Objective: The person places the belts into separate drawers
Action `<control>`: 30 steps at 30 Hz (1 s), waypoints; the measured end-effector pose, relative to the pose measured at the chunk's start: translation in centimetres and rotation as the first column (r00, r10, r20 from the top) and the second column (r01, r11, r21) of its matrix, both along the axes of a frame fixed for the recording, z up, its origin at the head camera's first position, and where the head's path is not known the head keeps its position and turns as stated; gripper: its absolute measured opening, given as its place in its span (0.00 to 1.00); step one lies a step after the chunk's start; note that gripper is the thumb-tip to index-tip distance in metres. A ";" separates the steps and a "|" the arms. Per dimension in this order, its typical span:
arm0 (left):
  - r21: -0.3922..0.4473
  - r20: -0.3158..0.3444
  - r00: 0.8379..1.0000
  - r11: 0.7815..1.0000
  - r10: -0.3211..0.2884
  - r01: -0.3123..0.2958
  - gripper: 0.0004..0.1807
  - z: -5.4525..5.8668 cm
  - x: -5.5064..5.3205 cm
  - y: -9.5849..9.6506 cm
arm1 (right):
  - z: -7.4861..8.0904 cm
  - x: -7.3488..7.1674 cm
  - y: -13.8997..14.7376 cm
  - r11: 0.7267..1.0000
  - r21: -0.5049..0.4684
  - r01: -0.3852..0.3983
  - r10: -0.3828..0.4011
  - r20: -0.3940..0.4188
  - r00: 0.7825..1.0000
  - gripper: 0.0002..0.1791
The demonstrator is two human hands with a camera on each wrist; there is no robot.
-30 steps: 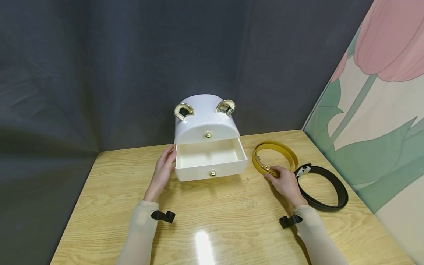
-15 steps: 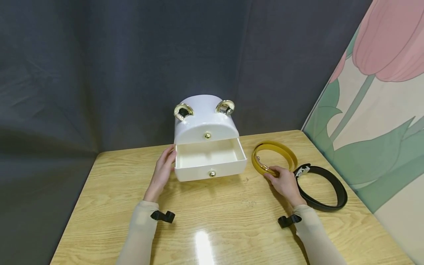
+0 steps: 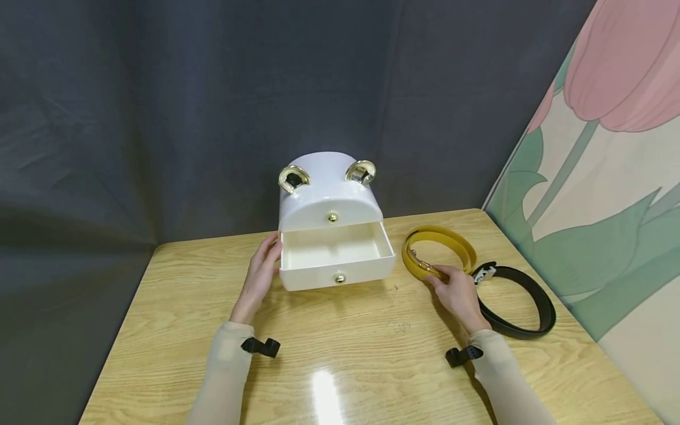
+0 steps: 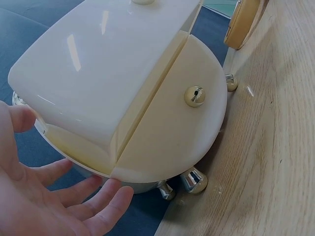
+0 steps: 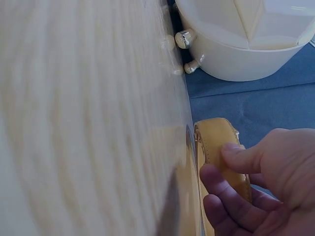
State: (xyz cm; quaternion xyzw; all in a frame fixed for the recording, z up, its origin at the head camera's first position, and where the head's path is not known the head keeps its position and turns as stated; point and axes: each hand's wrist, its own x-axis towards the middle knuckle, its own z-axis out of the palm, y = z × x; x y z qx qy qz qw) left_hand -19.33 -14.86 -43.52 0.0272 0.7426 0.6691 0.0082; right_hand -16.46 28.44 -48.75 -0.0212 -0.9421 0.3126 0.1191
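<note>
A white drawer box (image 3: 324, 183) with two gold ear-shaped pieces stands at the back of the table. Its lower drawer (image 3: 319, 278), with a gold knob, is pulled out and has nothing in it. My left hand (image 3: 258, 274) is at the box's left side; in the left wrist view its spread fingers (image 4: 106, 204) rest along the edge. To the right lies a coiled yellow belt (image 3: 451, 236) with a gold-toned buckle. My right hand (image 3: 459, 295) pinches the near side of this belt, the thumb on one face and fingers curled at the other.
A coiled black belt (image 3: 544, 307) with a silver buckle lies right beside my right hand. The wooden table (image 3: 345, 330) ends at a dark curtain (image 3: 228, 118) behind and a tulip-patterned wall (image 3: 600, 236) on the right.
</note>
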 end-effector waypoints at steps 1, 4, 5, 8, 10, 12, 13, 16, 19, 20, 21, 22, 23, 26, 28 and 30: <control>0.000 0.000 1.000 1.000 0.001 -0.001 0.33 0.0 0.0 0.0 | 0.0 0.0 0.0 1.000 0.001 0.000 0.000 -0.005 1.000 0.20; 0.004 0.001 1.000 1.000 0.005 -0.005 0.33 0.0 0.0 0.0 | 0.2 0.0 -0.1 1.000 0.003 0.003 -0.003 -0.017 1.000 0.19; 0.004 0.000 1.000 1.000 0.006 -0.006 0.33 0.0 0.0 0.0 | 0.2 0.0 -0.1 1.000 0.005 0.005 -0.005 -0.020 1.000 0.19; 0.006 0.000 1.000 1.000 0.007 -0.007 0.33 0.0 0.1 0.0 | 0.3 0.1 -0.2 1.000 0.012 0.011 -0.010 -0.035 0.999 0.19; 0.007 -0.001 1.000 1.000 0.005 -0.005 0.33 0.1 0.1 0.0 | 0.5 0.2 -0.3 1.000 0.013 0.010 -0.009 -0.045 0.999 0.19; 0.007 -0.001 1.000 1.000 0.006 -0.006 0.33 0.1 0.1 0.0 | 0.5 0.2 -0.3 1.000 0.013 0.006 -0.006 -0.052 0.999 0.19; 0.007 -0.001 1.000 1.000 0.005 -0.005 0.33 0.1 0.1 0.0 | 0.6 0.3 -0.3 1.000 0.012 0.004 -0.004 -0.054 0.999 0.19; 0.009 -0.003 1.000 1.000 0.004 -0.004 0.33 0.0 0.1 0.0 | 0.7 0.4 -0.2 1.000 0.012 -0.001 0.002 -0.061 0.998 0.19; 0.009 -0.003 1.000 1.000 0.006 -0.006 0.33 0.0 0.0 0.0 | 0.8 0.4 -0.1 1.000 0.005 0.005 -0.004 -0.070 0.998 0.19; 0.008 -0.002 1.000 1.000 0.007 -0.007 0.33 0.0 0.0 0.0 | 0.9 0.4 -0.1 1.000 0.004 0.009 -0.008 -0.075 0.997 0.19; 0.006 -0.002 1.000 1.000 0.007 -0.007 0.33 0.0 0.0 0.0 | 0.9 0.4 0.0 1.000 0.004 0.012 -0.012 -0.083 0.997 0.19; 0.003 -0.002 1.000 1.000 0.008 -0.008 0.34 0.0 0.0 0.0 | 1.0 0.4 0.0 1.000 0.002 0.016 -0.015 -0.089 0.996 0.19; 0.001 0.000 1.000 1.000 0.010 -0.010 0.34 -0.1 0.0 0.0 | 1.1 0.4 0.0 1.000 -0.001 0.018 -0.018 -0.093 0.995 0.19; -0.001 0.001 1.000 1.000 0.014 -0.014 0.34 -0.1 0.0 0.0 | 1.3 0.5 0.0 1.000 -0.007 0.021 -0.022 -0.106 0.994 0.18; -0.001 0.001 1.000 1.000 0.014 -0.014 0.34 -0.1 0.0 0.0 | 1.5 0.6 0.0 1.000 -0.011 0.021 -0.022 -0.114 0.993 0.18; 0.000 0.004 1.000 1.000 0.014 -0.014 0.34 -0.1 0.0 0.0 | 1.7 0.6 -0.1 1.000 -0.015 0.018 -0.020 -0.125 0.992 0.18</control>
